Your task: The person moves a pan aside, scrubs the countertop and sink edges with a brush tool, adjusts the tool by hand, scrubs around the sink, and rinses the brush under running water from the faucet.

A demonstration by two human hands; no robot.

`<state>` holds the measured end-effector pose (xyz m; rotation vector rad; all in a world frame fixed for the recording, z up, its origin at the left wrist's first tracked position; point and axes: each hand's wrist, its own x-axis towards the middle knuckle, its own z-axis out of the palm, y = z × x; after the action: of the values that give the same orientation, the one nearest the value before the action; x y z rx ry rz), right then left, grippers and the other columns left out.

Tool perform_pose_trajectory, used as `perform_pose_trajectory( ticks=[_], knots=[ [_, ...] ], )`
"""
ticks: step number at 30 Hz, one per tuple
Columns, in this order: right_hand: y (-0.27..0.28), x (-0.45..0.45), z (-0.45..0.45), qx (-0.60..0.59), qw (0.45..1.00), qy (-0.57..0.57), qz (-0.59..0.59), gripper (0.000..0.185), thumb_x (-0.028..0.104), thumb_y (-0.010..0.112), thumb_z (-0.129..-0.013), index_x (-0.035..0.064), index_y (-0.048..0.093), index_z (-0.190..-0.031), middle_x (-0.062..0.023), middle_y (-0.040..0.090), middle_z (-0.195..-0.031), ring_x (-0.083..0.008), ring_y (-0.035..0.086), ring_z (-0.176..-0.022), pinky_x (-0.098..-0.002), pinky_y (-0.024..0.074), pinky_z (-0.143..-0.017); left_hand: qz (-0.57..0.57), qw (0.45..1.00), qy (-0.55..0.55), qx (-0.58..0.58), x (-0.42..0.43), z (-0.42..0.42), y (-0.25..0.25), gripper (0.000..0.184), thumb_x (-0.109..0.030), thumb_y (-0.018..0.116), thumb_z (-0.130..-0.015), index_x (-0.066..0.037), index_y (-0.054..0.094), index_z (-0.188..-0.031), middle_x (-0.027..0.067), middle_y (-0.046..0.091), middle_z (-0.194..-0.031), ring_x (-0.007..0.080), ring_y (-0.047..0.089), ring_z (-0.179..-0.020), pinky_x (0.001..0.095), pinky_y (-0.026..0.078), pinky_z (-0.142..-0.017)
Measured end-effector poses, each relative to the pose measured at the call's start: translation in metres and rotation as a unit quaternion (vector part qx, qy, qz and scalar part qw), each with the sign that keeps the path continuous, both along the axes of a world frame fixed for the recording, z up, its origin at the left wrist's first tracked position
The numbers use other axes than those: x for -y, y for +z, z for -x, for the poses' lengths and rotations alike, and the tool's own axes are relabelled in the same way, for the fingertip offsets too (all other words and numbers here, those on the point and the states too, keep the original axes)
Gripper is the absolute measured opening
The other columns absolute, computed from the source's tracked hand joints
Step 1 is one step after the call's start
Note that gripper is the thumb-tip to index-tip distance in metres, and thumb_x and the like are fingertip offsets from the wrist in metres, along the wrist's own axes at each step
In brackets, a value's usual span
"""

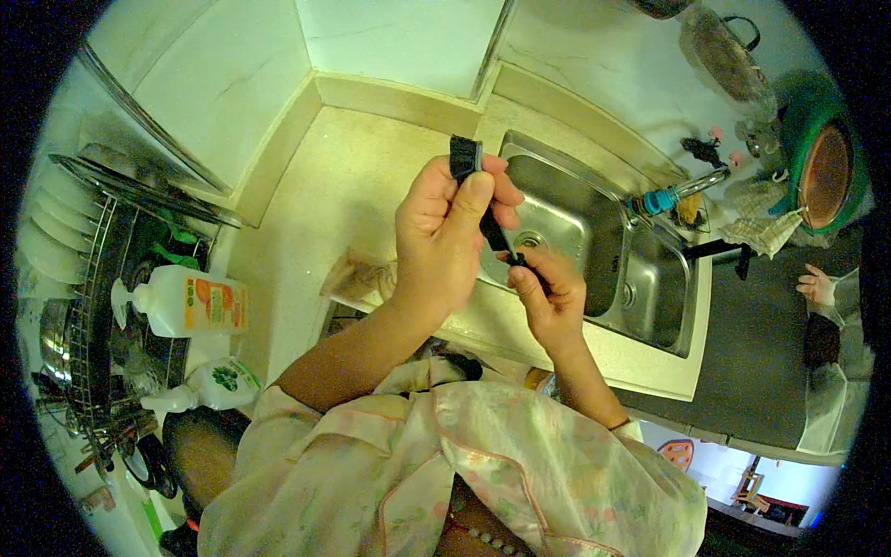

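Steel sink (571, 209) lies beside the right hand (557, 306), which pinches the black brush (461, 160) near its handle end; the left hand (432, 241) grips it by the bristles. Firm pressure at both, 2 grips, should limit twisting.

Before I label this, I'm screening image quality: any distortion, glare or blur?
Head view: fisheye curvature bends straight edges, with black corners; highlights glint on the double-bowl stainless-steel sink; the right hand looks slightly blurred; the black-bristled brush is fairly clear; mostly yellow-green cast.
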<state>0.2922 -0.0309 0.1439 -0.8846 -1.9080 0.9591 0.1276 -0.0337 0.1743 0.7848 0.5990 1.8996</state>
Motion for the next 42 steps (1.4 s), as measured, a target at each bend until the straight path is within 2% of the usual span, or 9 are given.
perform_pose_trajectory(
  ticks=[12,15,21,25,31,36,39,40,42],
  knots=[
    [-0.001,0.012,0.011,-0.07,0.996,-0.027,0.043,0.021,0.017,0.063,-0.099,-0.0002,0.071,-0.108,-0.0007,0.06,-0.079,-0.0054,0.047,-0.063,-0.0205,0.035,-0.054,-0.001,1.0,-0.002,-0.017,0.001,0.0,0.006,0.022,-0.021,0.056,-0.103,-0.002,0.061,-0.113,0.0067,0.068,-0.089,0.0128,0.063,-0.075,0.0274,0.053,-0.07],
    [0.001,0.015,0.011,-0.093,0.99,-0.021,0.108,0.021,0.018,0.064,-0.098,0.0001,0.071,-0.108,-0.0001,0.059,-0.078,-0.0048,0.047,-0.063,-0.0199,0.0345,-0.054,0.02,1.0,-0.007,-0.022,0.002,0.001,0.01,0.022,-0.021,0.057,-0.103,-0.002,0.062,-0.112,0.0068,0.068,-0.088,0.0131,0.063,-0.074,0.0277,0.053,-0.07],
    [0.016,0.005,0.007,-0.031,0.997,-0.005,0.07,0.021,0.02,0.066,-0.098,0.0018,0.072,-0.106,0.0006,0.058,-0.075,-0.0035,0.044,-0.06,-0.0191,0.0322,-0.052,0.027,0.999,-0.012,0.041,-0.007,0.009,0.003,0.021,-0.02,0.057,-0.103,-0.001,0.061,-0.11,0.0066,0.065,-0.084,0.0156,0.062,-0.072,0.0302,0.053,-0.069],
    [0.033,0.011,0.006,-0.039,0.97,0.002,0.241,0.022,0.022,0.065,-0.097,0.0016,0.072,-0.104,0.002,0.057,-0.071,-0.0034,0.041,-0.053,-0.0209,0.029,-0.047,0.031,0.998,-0.031,0.047,-0.005,0.01,0.003,0.021,-0.02,0.056,-0.103,0.0,0.061,-0.109,0.0069,0.065,-0.083,0.0165,0.062,-0.072,0.0314,0.054,-0.068],
    [0.031,0.006,0.003,-0.113,0.916,0.044,0.382,0.029,0.028,0.067,-0.096,-0.0003,0.071,-0.102,0.002,0.055,-0.068,-0.0047,0.038,-0.048,-0.0227,0.025,-0.042,0.044,0.998,-0.05,0.022,-0.007,0.013,0.004,0.022,-0.019,0.056,-0.103,0.001,0.061,-0.11,0.0072,0.064,-0.083,0.016,0.063,-0.071,0.0312,0.054,-0.067],
    [0.028,0.005,0.001,-0.202,0.843,0.099,0.488,0.033,0.031,0.067,-0.096,-0.001,0.071,-0.1,0.0008,0.053,-0.067,-0.0053,0.036,-0.047,-0.0234,0.0227,-0.042,0.075,0.995,-0.065,-0.002,-0.008,0.014,0.004,0.022,-0.018,0.055,-0.103,0.002,0.061,-0.11,0.0075,0.065,-0.084,0.0161,0.063,-0.071,0.0307,0.055,-0.067],
    [0.025,0.002,0.001,-0.076,0.916,0.025,0.393,0.028,0.025,0.066,-0.097,-0.0024,0.07,-0.101,-0.0011,0.056,-0.07,-0.008,0.042,-0.051,-0.0239,0.0289,-0.044,0.092,0.994,-0.058,0.006,-0.009,0.011,0.004,0.022,-0.018,0.055,-0.103,0.002,0.062,-0.109,0.0077,0.065,-0.084,0.0163,0.063,-0.071,0.0309,0.055,-0.067],
    [0.02,0.002,0.003,-0.061,0.96,0.004,0.273,0.026,0.023,0.066,-0.097,-0.0027,0.07,-0.101,-0.0012,0.057,-0.071,-0.0091,0.045,-0.053,-0.0244,0.0316,-0.046,0.077,0.996,-0.055,0.004,-0.011,0.011,0.003,0.022,-0.018,0.055,-0.103,0.002,0.062,-0.109,0.0076,0.065,-0.084,0.0164,0.064,-0.072,0.0309,0.055,-0.067],
    [0.004,0.007,0.009,-0.028,0.998,-0.044,0.031,0.022,0.018,0.065,-0.098,-0.0031,0.07,-0.102,-0.0015,0.06,-0.073,-0.0114,0.05,-0.057,-0.0253,0.0372,-0.049,0.054,0.997,-0.055,0.001,-0.011,0.008,-0.004,0.021,-0.019,0.055,-0.104,0.001,0.062,-0.109,0.0074,0.065,-0.084,0.0164,0.064,-0.072,0.0308,0.055,-0.067]
  ],
)
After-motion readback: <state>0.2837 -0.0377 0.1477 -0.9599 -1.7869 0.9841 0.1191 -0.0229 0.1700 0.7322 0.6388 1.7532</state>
